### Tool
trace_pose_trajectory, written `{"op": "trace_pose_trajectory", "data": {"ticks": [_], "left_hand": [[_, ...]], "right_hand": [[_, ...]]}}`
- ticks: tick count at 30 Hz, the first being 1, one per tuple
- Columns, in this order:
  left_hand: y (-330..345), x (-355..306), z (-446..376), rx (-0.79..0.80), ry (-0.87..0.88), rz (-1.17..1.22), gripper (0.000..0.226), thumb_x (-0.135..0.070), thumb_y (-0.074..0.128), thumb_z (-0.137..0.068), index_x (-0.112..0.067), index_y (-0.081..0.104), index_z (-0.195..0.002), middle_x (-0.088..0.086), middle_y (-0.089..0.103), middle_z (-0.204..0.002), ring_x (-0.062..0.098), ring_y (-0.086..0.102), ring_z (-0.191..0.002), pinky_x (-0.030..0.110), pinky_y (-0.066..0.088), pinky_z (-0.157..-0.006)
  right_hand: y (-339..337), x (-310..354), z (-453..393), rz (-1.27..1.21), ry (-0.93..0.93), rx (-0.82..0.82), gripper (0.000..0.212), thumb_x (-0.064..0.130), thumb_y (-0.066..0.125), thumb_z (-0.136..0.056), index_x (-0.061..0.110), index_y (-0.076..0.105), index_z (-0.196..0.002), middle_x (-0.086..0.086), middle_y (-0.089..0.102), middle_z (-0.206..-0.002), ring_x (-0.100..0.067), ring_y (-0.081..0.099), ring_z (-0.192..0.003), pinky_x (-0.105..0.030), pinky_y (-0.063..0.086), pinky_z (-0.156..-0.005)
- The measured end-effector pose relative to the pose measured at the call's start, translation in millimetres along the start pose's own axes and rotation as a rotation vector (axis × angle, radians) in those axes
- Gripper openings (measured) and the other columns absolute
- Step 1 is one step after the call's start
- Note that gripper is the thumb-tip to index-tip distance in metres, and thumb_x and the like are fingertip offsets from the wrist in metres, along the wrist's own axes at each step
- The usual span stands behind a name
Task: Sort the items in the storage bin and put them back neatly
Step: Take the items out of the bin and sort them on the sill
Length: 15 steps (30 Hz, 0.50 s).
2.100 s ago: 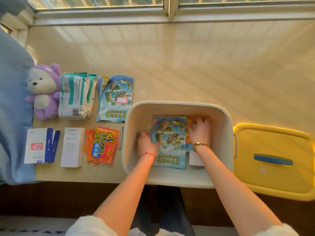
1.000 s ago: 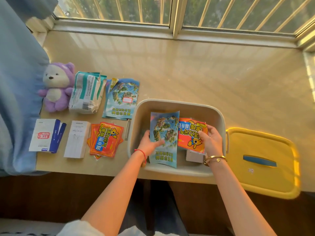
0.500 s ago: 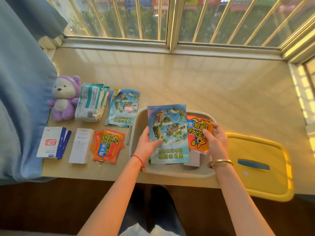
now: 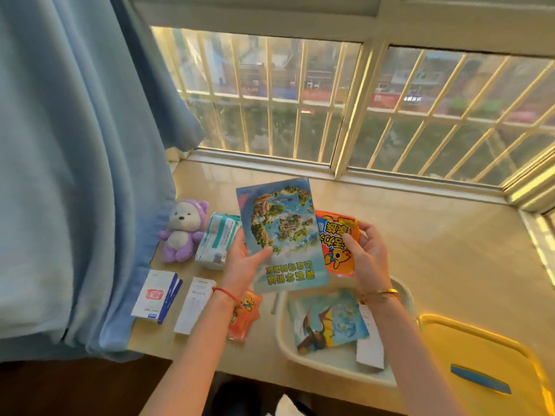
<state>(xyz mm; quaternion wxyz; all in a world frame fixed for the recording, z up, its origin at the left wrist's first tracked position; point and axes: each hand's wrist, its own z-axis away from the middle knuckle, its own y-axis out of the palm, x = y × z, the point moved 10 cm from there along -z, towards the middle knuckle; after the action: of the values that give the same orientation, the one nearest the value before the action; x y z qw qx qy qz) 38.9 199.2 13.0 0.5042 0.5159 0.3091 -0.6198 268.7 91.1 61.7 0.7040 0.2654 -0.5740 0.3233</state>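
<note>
My left hand (image 4: 244, 262) holds a blue booklet (image 4: 280, 232) with a floating-island picture, raised above the table. Beside it, my right hand (image 4: 368, 250) grips an orange packet (image 4: 336, 235) with a cartoon animal on it. Below them sits the white storage bin (image 4: 300, 360), with a dragon-picture booklet (image 4: 327, 321) and a white box (image 4: 371, 346) inside. Laid out on the table to the left are a purple plush bear (image 4: 181, 231), a teal-and-white pack (image 4: 217, 241), a white-and-blue box (image 4: 156, 297), a white carton (image 4: 193, 304) and orange packets (image 4: 244, 316).
The yellow bin lid (image 4: 480, 364) with a blue handle lies right of the bin. A blue curtain (image 4: 75, 160) hangs at the left over the table edge. A barred window (image 4: 345, 109) runs along the far side of the beige tabletop (image 4: 435, 250).
Both hands lifted the blue booklet and the orange packet out of the bin and raised them. The camera tilted up toward the window; a dragon booklet now shows in the bin.
</note>
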Motion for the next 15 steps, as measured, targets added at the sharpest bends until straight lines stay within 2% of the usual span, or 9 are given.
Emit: {"op": "trace_pose_trajectory", "data": {"ticks": [3, 5, 8, 11, 15], "left_hand": [[-32, -22, -18, -0.02, 0.036, -0.063, 0.046, 0.003, 0.07, -0.078, -0.029, 0.056, -0.108, 0.007, 0.07, -0.109, 0.024, 0.067, -0.102, 0.046, 0.053, -0.091], [-52, -29, -34, -0.024, 0.036, -0.088, 0.047, 0.008, 0.066, -0.08, -0.03, 0.054, -0.105, 0.004, 0.068, -0.107, 0.018, 0.067, -0.099, 0.04, 0.054, -0.089], [-75, -25, -62, -0.01, 0.025, -0.159, 0.049, 0.008, 0.066, -0.08, -0.029, 0.052, -0.109, 0.005, 0.067, -0.111, 0.015, 0.066, -0.099, 0.032, 0.055, -0.086], [-95, 0, -92, 0.024, -0.049, -0.223, 0.047, 0.008, 0.064, -0.082, -0.021, 0.049, -0.115, 0.001, 0.066, -0.106, 0.011, 0.065, -0.095, 0.02, 0.056, -0.071], [-111, 53, -124, 0.082, -0.178, -0.302, 0.049, 0.006, 0.065, -0.081, -0.019, 0.047, -0.119, 0.002, 0.065, -0.108, 0.015, 0.065, -0.096, 0.028, 0.057, -0.073]], "right_hand": [[37, 9, -5, 0.054, -0.03, -0.006, 0.018, 0.008, 0.055, -0.092, 0.013, 0.051, -0.109, -0.001, 0.069, -0.092, -0.014, 0.069, -0.077, -0.025, 0.057, -0.059], [59, 5, -11, 0.08, -0.031, -0.029, 0.017, 0.01, 0.055, -0.092, 0.015, 0.05, -0.108, -0.002, 0.069, -0.093, -0.015, 0.069, -0.078, -0.029, 0.059, -0.062], [82, -15, -19, 0.126, -0.004, -0.094, 0.016, 0.011, 0.055, -0.092, 0.016, 0.049, -0.107, -0.009, 0.069, -0.098, -0.022, 0.069, -0.083, -0.04, 0.058, -0.069], [94, -43, -23, 0.182, 0.035, -0.17, 0.017, 0.011, 0.056, -0.092, 0.017, 0.049, -0.106, -0.013, 0.069, -0.102, -0.023, 0.067, -0.088, -0.04, 0.057, -0.076], [91, -75, -17, 0.237, 0.088, -0.298, 0.017, 0.012, 0.057, -0.091, 0.019, 0.049, -0.105, -0.012, 0.068, -0.103, -0.021, 0.065, -0.09, -0.036, 0.055, -0.079]]}}
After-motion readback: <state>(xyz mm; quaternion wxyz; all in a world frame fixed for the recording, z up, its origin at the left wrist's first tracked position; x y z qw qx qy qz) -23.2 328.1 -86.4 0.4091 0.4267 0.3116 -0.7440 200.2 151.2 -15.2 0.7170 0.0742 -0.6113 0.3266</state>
